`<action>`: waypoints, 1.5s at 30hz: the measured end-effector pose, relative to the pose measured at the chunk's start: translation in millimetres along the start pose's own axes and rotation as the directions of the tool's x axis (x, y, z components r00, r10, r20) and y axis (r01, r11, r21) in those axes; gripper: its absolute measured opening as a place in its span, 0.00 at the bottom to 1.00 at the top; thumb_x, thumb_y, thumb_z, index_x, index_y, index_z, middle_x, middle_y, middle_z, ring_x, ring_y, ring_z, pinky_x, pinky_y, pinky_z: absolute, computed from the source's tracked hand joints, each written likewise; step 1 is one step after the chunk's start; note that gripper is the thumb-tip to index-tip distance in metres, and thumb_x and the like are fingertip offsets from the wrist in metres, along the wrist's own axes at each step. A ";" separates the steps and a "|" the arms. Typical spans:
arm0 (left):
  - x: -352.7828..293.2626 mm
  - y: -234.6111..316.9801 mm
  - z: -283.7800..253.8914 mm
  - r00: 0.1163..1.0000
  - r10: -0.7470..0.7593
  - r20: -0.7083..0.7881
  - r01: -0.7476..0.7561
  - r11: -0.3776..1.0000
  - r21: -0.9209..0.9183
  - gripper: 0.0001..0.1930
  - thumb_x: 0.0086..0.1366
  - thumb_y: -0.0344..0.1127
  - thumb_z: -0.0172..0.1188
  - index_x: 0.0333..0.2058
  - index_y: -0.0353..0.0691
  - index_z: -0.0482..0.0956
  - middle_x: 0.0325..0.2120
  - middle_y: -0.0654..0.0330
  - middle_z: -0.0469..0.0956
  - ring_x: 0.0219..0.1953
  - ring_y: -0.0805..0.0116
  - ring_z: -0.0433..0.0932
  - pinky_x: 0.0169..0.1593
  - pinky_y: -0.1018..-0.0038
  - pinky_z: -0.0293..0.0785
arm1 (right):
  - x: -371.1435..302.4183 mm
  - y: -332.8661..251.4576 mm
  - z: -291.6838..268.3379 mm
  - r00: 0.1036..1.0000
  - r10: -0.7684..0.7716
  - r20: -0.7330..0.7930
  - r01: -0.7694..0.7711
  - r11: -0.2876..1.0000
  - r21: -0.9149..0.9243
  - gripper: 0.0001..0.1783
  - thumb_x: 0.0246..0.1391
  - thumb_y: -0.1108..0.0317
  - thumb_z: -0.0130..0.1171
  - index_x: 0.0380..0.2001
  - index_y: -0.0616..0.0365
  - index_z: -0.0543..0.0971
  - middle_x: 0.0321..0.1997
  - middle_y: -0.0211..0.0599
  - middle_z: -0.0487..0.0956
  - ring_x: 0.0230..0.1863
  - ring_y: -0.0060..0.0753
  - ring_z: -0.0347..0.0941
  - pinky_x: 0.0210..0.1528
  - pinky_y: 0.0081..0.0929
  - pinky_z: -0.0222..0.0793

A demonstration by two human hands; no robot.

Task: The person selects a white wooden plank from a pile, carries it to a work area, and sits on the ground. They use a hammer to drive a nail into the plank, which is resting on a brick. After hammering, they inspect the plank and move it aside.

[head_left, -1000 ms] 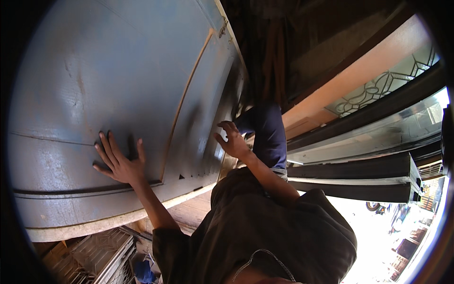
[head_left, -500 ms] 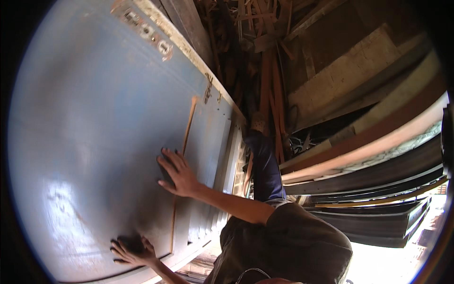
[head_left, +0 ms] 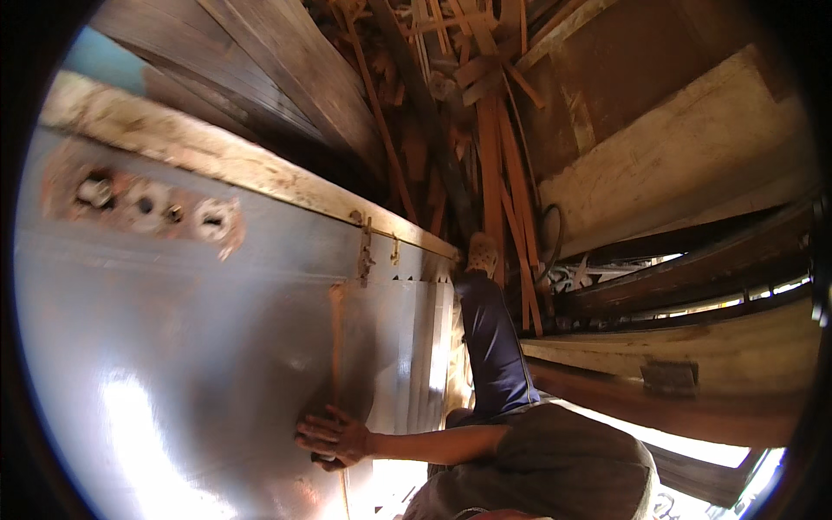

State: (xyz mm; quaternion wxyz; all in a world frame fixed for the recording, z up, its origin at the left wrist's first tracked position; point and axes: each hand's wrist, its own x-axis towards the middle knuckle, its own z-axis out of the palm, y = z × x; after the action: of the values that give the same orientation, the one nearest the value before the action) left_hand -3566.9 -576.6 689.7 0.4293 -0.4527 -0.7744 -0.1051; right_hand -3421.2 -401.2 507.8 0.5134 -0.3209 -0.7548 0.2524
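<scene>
My right hand [head_left: 334, 438] rests against a glossy grey-blue door [head_left: 234, 355], its fingers stretched over the surface and the thumb below them. Dark shadow lies under the palm, so I cannot make out whether anything is beneath it. The hand touches the lower part of a narrow bare-wood strip [head_left: 337, 338] running down the door. Near the door's upper edge sit a small metal bolt [head_left: 365, 251] and a scraped patch with lock holes [head_left: 147, 204]. My left hand is out of view.
Dark planks [head_left: 295, 78] lean beyond the door's pale edge [head_left: 217, 160]. Long reddish timber strips [head_left: 511, 199] and scrap wood lie past my foot [head_left: 483, 254]. Large boards [head_left: 667, 147] and stacked panels stand on the right, close to my leg [head_left: 496, 347].
The view has turned, so the door's upper edge and lock holes now show more fully. My right hand appears lower along the wood strip. My left hand has left the view.
</scene>
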 end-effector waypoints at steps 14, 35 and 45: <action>154.6 124.6 93.9 0.986 0.056 0.158 -0.069 0.995 0.077 0.34 0.69 0.57 0.48 0.59 0.30 0.64 0.59 0.40 0.64 0.62 0.41 0.62 0.63 0.42 0.54 | 47.5 106.2 -145.3 0.305 -0.295 0.906 -0.449 0.794 0.410 0.18 0.61 0.60 0.51 0.47 0.61 0.76 0.64 0.50 0.67 0.62 0.52 0.66 0.63 0.43 0.65; 301.0 177.9 69.9 0.980 -0.173 -0.095 0.190 0.959 0.209 0.32 0.72 0.52 0.43 0.61 0.27 0.60 0.61 0.34 0.60 0.61 0.37 0.63 0.60 0.46 0.61 | 211.9 225.9 -501.5 0.107 0.994 0.004 -0.925 0.101 -0.366 0.22 0.60 0.53 0.54 0.46 0.60 0.77 0.44 0.56 0.80 0.48 0.56 0.76 0.50 0.42 0.70; 343.8 195.0 57.1 0.943 -0.227 -0.245 0.291 0.919 0.267 0.31 0.74 0.49 0.41 0.62 0.26 0.58 0.61 0.32 0.58 0.61 0.36 0.63 0.59 0.47 0.64 | 220.8 326.0 -623.4 0.035 0.999 0.032 -0.893 0.046 -0.448 0.23 0.59 0.55 0.54 0.45 0.65 0.78 0.44 0.52 0.81 0.48 0.51 0.77 0.51 0.39 0.71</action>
State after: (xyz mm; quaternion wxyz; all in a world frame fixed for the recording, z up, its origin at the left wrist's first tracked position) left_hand -3521.2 -224.4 872.2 0.5539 -0.2619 -0.7852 -0.0900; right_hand -2822.5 12.4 626.9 0.0119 -0.7699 -0.4411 0.4611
